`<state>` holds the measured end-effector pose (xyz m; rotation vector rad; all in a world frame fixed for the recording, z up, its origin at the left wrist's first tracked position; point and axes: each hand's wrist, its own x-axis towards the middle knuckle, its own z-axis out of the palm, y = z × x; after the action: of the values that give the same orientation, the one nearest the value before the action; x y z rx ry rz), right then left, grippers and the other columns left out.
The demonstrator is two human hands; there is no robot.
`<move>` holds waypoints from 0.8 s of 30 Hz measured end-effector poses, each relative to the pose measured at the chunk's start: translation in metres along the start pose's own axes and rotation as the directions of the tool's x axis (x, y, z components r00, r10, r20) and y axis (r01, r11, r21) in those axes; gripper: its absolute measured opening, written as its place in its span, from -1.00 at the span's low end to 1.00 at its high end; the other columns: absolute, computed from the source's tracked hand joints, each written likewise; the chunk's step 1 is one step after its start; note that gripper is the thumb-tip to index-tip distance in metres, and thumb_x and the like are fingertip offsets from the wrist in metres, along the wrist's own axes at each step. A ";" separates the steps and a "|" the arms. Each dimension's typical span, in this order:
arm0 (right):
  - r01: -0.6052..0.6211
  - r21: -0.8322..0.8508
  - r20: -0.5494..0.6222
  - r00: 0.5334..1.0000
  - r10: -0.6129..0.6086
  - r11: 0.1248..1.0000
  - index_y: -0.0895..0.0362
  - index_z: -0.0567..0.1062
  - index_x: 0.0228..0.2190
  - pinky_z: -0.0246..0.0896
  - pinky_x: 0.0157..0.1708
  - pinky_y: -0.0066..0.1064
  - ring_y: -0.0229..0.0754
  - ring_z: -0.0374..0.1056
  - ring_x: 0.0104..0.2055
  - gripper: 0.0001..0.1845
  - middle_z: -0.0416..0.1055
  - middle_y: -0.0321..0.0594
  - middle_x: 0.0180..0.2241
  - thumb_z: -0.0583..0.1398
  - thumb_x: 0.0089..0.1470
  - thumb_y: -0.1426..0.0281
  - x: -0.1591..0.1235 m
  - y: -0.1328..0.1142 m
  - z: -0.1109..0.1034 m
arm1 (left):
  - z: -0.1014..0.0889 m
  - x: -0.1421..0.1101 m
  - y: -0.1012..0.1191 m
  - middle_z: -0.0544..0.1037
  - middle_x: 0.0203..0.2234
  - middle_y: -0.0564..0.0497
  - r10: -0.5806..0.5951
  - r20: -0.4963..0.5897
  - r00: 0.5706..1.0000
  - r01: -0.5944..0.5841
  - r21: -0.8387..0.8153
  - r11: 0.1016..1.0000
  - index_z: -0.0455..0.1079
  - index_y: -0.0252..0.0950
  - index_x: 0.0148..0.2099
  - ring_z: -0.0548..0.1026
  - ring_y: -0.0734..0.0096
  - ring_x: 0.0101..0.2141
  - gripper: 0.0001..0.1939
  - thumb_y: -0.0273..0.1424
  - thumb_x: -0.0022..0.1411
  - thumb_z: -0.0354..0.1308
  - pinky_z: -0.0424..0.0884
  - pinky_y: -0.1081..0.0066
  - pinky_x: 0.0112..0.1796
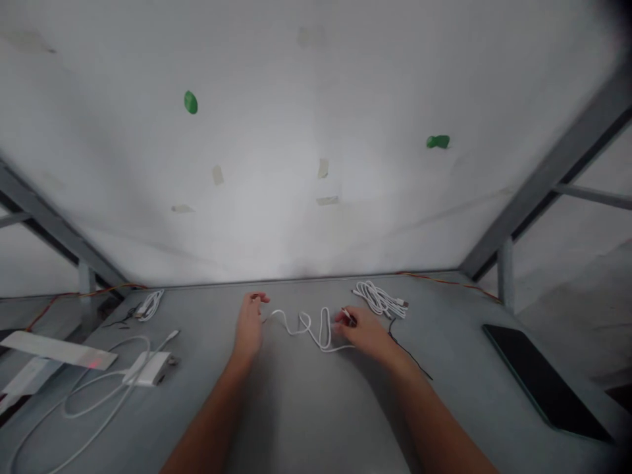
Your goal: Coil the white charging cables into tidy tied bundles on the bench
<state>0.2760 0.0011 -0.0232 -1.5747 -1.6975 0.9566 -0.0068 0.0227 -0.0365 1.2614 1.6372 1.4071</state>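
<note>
A white cable (309, 326) lies in loose loops on the grey table (306, 408) between my two hands. My left hand (249, 324) rests at its left end, fingers curled and pinched near the cable's tip. At the cable's right end, my right hand (363, 329) has its fingers closed on the plug. A thin black wire (407, 352) runs out from beside my right wrist.
A coiled white cable (381, 299) lies behind my right hand. Another small coil (149, 305) sits far left. A white power adapter (147, 368) with a long white lead lies left front. A dark tablet (540, 382) rests at the right. A white wall stands behind.
</note>
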 end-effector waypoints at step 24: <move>0.120 0.226 0.058 0.989 -0.136 0.967 0.03 0.39 -0.41 0.13 -0.31 -0.35 -0.15 0.27 -0.37 -0.75 0.36 -0.34 -0.46 0.20 0.15 0.13 -0.005 -0.010 0.005 | 0.027 -0.031 0.014 0.42 -0.53 0.07 0.152 0.444 0.883 -0.218 0.103 0.970 0.35 -0.18 -0.33 0.41 0.29 -0.44 -0.51 0.03 0.48 -0.12 0.34 0.32 -0.34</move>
<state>0.2670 -0.0043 -0.0167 -1.2836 -1.6553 1.1074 0.0318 0.0037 -0.0330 1.7177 1.3573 1.0167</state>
